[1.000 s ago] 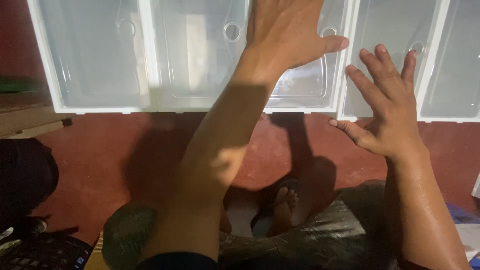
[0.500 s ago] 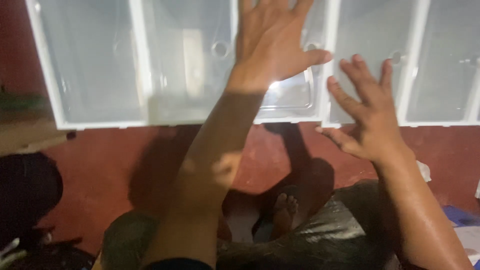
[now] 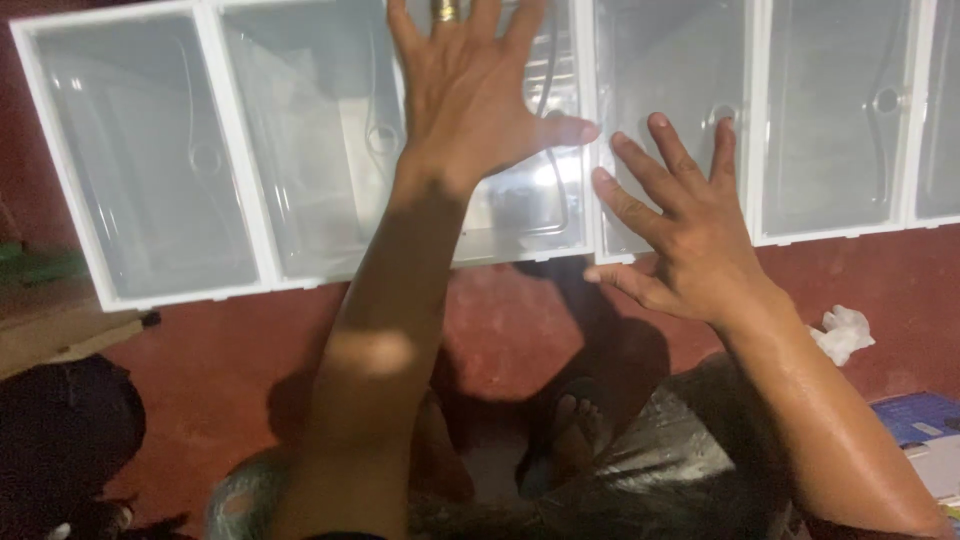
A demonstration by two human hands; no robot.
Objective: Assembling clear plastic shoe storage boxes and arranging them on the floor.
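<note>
We press our left hand (image 3: 470, 110) and right hand (image 3: 690, 240), fingers spread wide and gripping nothing, flat on the white-framed clear plastic panel unit (image 3: 230, 170) standing on the red floor (image 3: 250, 350); even pressure seems best.

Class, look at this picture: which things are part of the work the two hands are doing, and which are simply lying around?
In hand:
- left hand, spread flat on the left clear plastic panel
- right hand, fingers spread on the right clear plastic panel

Lying about:
- crumpled white paper on the red floor
- blue box
- dark bag
</note>
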